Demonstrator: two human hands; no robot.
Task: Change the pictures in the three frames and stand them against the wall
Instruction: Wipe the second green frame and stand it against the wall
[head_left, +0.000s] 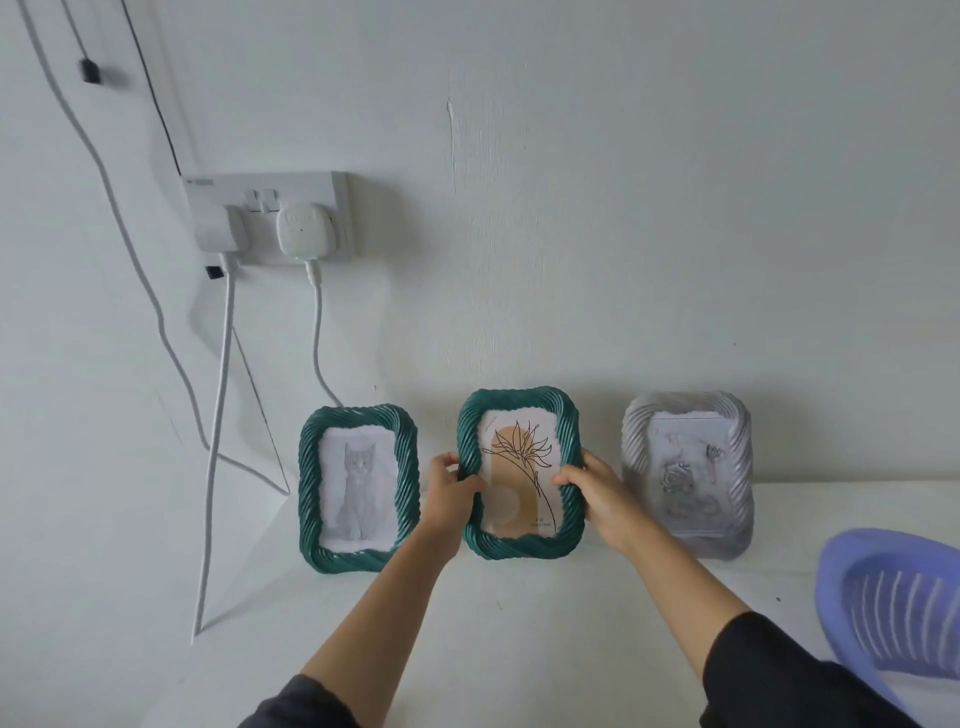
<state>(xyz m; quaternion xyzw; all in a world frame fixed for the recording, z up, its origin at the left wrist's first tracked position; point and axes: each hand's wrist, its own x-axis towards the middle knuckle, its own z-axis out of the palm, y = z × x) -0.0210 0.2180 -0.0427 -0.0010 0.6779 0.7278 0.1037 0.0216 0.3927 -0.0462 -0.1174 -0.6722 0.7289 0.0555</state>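
Three picture frames stand in a row on the white table (519, 623), across the middle of the view, close to the white wall (623, 208). The one in the middle is the green frame with the flower drawing (519, 467), and the person holds it with both hands. The left hand (452, 491) is curled round its left edge. The right hand (592, 491) is curled round its right edge, with the thumb on the front. Its bottom looks to be down on the table. I cannot tell if its top touches the wall.

To the left of it stands the green frame with the cat picture (358, 488), just beside the left hand. To the right stands the grey frame with the rose picture (688, 473), just beside the right hand. All three have pictures in them, so I think this is the last bit: getting the middle frame to stand well.

To do it well, I think the person should tip the top back softly until it leans on the wall and the bottom sits flat. It should face straight out like the other two. Then the hands should let go slowly, one at a time, to see that it does not slip. The hands have little room, so they should come straight back and not bump the frames on each side.

A purple basket (893, 597) sits at the lower right. A wall socket (270, 218) with white cables (221, 415) is at the upper left.
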